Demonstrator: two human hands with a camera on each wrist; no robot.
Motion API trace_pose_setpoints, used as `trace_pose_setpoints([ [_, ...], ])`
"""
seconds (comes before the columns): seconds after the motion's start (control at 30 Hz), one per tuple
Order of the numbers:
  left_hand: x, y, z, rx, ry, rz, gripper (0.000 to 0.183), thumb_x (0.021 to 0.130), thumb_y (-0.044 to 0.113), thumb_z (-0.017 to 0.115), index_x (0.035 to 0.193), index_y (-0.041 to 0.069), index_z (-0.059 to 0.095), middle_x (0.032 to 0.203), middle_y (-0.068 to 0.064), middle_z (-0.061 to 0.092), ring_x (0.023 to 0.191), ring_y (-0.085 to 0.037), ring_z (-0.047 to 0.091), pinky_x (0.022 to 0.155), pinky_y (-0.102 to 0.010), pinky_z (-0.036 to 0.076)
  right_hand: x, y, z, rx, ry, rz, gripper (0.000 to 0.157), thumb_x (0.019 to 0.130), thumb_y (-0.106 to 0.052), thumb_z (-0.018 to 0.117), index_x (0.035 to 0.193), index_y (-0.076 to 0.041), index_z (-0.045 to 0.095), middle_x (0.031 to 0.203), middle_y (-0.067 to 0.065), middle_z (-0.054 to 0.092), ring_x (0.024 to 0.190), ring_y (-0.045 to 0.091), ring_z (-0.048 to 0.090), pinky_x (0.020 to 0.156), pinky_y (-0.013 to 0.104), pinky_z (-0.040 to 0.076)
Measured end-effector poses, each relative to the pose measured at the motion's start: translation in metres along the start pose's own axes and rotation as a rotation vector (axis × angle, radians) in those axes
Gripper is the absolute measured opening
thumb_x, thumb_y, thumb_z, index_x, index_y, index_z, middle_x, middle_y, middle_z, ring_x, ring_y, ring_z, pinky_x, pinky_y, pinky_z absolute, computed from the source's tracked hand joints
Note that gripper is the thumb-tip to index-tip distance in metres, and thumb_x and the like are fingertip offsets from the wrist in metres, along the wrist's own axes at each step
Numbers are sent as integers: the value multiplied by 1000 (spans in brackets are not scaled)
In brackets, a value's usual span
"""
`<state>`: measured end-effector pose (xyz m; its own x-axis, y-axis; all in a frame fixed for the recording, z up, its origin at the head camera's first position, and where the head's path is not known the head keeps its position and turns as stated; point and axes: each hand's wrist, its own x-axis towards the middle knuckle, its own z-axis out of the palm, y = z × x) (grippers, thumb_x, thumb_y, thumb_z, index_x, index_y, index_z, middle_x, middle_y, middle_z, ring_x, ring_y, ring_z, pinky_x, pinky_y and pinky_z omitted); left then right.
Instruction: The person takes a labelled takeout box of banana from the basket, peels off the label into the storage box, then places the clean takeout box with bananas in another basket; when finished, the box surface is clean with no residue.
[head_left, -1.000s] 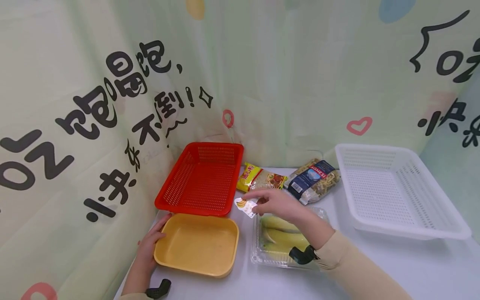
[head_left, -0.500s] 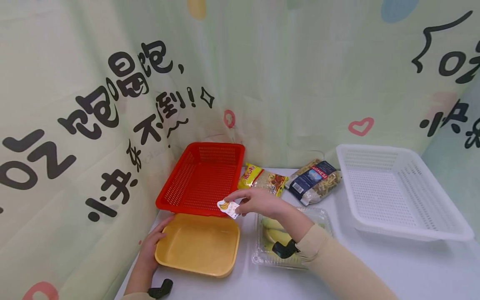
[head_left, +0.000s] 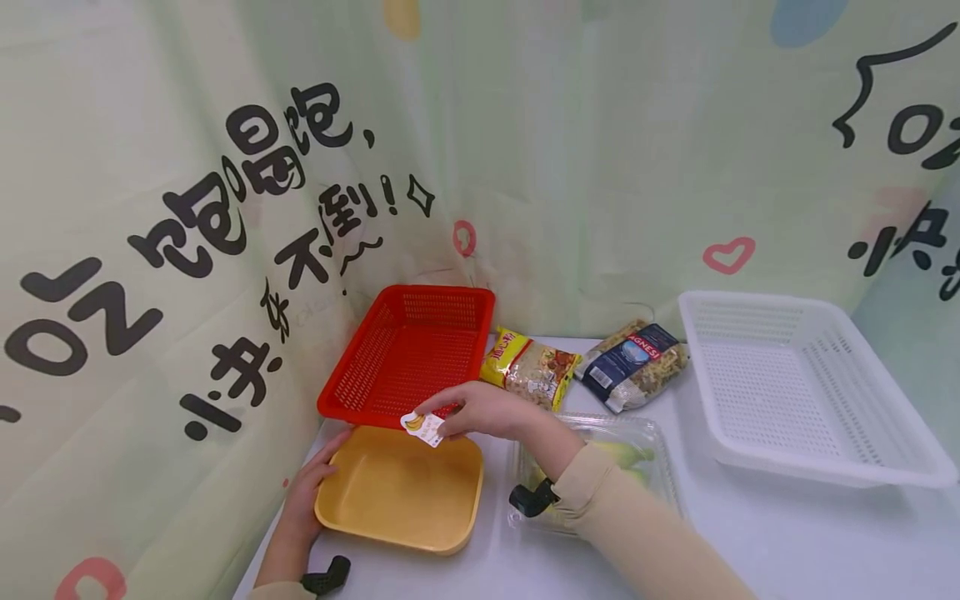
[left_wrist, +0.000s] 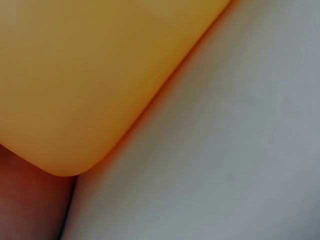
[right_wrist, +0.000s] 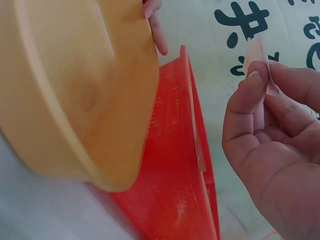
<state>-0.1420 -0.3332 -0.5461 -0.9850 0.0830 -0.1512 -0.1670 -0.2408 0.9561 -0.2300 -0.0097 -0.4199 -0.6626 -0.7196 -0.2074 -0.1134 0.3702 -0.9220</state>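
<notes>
Light Pinch, Steady Support

In the head view the white desk is the dial. The white slotted basket sits between 2 and 3 o'clock, the red slotted basket at 10, the yellow plastic basin at 9, the clear clamshell box mid-dial, the Agnesi pasta bag past 12. The left hand rests at the basin's 9-to-10 o'clock side, fingers extended. The right hand — grip narrow — pinches the banana-picture card near the basin's 12 o'clock rim, apparently raised clear. Best handling, I'd judge: steady the basin, pinch only the card's edge — lightly, without bending it.
</notes>
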Motion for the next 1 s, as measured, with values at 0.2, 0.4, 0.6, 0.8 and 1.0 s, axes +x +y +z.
trace_pose_setpoints([
  [0.2,2,-2,0,-8,11,-14,56,100,4,29,156,10,26,134,27,56,123,5,51,101,-14,45,13,-5,15,0,-43,-2,34,88,-15,72,117,-31,73,117,-5,66,97,18,65,89,43,58],
  [0.4,3,-3,1,0,-1,-3,56,100,5,30,155,10,27,135,26,55,123,3,53,100,-17,47,24,-5,33,4,-89,-6,34,88,-11,71,118,-27,74,119,-8,67,98,14,64,83,33,60],
  [0.6,3,-1,2,-1,34,-22,57,98,6,32,155,13,31,134,26,56,122,3,54,100,-17,48,32,-7,49,-65,-127,-19,32,89,-12,70,118,-27,74,113,-9,68,89,13,64,81,30,60],
  [0.8,4,0,2,16,65,-39,57,97,7,34,153,16,35,135,26,55,123,4,52,100,-16,47,41,-12,59,-67,-143,-29,31,90,-10,68,118,-22,74,109,-8,68,86,12,63,79,30,60],
  [1.0,4,-2,1,19,60,-34,56,98,7,33,154,16,34,135,27,55,123,6,51,100,-14,46,51,-11,72,-69,-163,-3,31,89,-8,69,118,-17,73,108,-4,67,83,12,62,78,28,59],
])
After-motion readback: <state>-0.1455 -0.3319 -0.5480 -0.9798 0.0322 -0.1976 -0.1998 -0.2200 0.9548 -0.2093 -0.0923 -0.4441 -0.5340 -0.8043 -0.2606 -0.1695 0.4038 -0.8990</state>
